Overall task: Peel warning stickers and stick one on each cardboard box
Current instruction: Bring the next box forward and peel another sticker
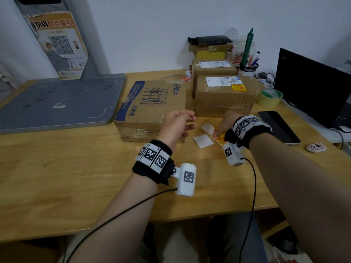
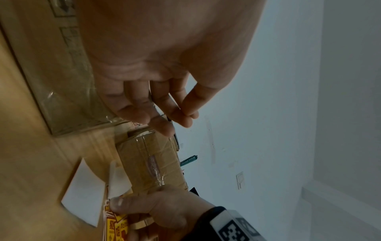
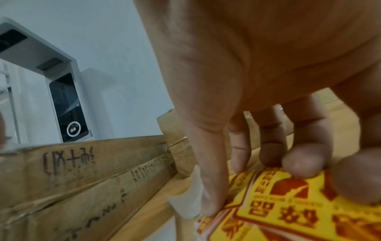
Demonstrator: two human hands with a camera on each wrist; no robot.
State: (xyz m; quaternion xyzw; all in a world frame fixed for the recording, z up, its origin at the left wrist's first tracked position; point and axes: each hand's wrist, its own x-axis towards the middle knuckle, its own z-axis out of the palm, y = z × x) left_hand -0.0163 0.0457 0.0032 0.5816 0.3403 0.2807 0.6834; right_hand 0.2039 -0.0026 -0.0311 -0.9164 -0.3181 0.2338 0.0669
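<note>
My right hand [image 3: 268,97] fills upper right of frame. Fingertips [image 3: 302,163] press down on yellow-and-red warning stickers [image 3: 288,208] at lower right. White backing strip [image 3: 189,200] curls up beside my index finger, lower centre. Cardboard box [image 3: 82,171] with printed characters spans lower left. Grey machine with dark screen [image 3: 66,107] stands upper left against white wall [image 3: 115,40].

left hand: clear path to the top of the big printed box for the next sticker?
Probably yes. The left hand hovers at the near right corner of the printed box, whose top looks bare. The right hand is off to the side, pressing the sticker sheets.
</note>
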